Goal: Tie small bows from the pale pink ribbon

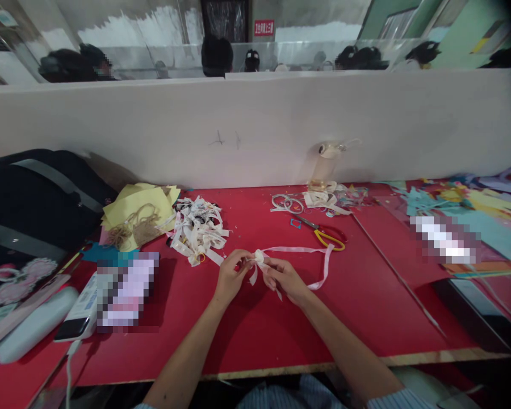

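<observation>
Over the red table, my two hands meet at a small pale ribbon bow (259, 258). My left hand (233, 271) pinches its left side with thumb and fingertips. On the right side, my right hand (286, 277) is closed on the ribbon, its fingers curled. A long pink ribbon (326, 267) runs from the bow, loops to the right and comes back beside my right hand. Just left of my hands lies a heap of white ribbon bows (199, 227). Yellow-handled scissors (330, 240) rest beyond the ribbon. The exact grip of the fingertips is partly hidden.
A white partition (174, 130) borders the back of the red table (255, 346). A clear bottle (323, 167) stands against it near ribbon scraps. On the left are a dark bag (34, 199), yellow paper (130, 207) and a white power bank (83, 307); coloured sheets (494, 227) lie right.
</observation>
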Available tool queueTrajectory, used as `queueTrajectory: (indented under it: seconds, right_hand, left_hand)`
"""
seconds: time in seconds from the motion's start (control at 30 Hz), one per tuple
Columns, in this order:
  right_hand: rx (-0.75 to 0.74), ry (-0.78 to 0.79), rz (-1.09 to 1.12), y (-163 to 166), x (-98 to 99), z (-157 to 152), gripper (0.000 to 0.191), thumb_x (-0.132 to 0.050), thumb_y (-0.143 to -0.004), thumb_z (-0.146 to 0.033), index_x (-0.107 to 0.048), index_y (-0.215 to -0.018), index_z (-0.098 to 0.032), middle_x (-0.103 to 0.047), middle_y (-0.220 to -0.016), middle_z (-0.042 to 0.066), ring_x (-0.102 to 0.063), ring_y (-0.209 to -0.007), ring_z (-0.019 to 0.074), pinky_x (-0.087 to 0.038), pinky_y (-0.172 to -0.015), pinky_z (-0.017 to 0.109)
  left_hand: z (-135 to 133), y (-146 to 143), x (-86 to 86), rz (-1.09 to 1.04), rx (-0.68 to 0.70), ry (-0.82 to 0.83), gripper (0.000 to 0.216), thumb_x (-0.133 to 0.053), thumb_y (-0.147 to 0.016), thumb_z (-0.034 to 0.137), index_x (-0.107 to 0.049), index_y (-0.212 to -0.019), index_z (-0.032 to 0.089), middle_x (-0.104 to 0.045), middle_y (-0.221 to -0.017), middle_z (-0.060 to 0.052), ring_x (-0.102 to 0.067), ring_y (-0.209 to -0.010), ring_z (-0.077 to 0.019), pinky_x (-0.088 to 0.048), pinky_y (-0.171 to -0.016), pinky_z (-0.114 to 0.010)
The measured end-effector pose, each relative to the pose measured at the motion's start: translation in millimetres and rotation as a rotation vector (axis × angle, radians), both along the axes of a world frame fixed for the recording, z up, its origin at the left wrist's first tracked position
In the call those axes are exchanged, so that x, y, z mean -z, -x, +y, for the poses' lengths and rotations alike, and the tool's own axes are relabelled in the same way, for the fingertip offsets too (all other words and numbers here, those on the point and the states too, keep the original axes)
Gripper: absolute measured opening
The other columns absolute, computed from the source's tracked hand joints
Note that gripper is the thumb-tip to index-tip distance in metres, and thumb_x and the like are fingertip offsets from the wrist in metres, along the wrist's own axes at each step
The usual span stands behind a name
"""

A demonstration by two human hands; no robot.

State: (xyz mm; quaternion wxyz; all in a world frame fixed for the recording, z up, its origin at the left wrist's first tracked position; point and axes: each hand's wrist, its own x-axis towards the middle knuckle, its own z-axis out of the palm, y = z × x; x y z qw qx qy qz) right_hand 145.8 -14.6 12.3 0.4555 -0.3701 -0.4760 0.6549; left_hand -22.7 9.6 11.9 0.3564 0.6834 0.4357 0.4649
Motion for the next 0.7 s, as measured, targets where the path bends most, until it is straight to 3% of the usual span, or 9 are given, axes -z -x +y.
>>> queueTrajectory:
  seconds: [0.43, 0.7]
  right_hand:
    - [-0.047, -0.019, -0.009, -4.9, 7.4, 1.2, 0.022, -0.057, -0.080, -0.029, -0.064, -0.093, -0.013, -0.041, -0.042, -0.008, -0.032, -0.038, 0.0062, -0.022, -0.042, 0.021]
    - [0.037, -0.021, -0.046, -3.2, 15.8, 4.2, 0.024, -0.055, -0.082, -0.030, -0.064, -0.096, -0.012, -0.037, -0.040, -0.009, -0.029, -0.035, 0.0051, -0.019, -0.041, 0.021]
  left_hand:
    - [-0.1, 2.6, 0.7, -0.033, 0.038, 0.060, 0.018, -0.057, -0.082, 0.034, -0.061, -0.090, 0.019, -0.060, -0.083, -0.003, -0.054, -0.073, -0.0136, -0.043, -0.068, -0.024]
    - [2.4, 1.3, -1.7, 0.017, 0.031, 0.046, 0.018, -0.056, -0.083, 0.034, -0.061, -0.090, 0.018, -0.060, -0.081, -0.002, -0.053, -0.071, -0.0125, -0.043, -0.066, -0.023]
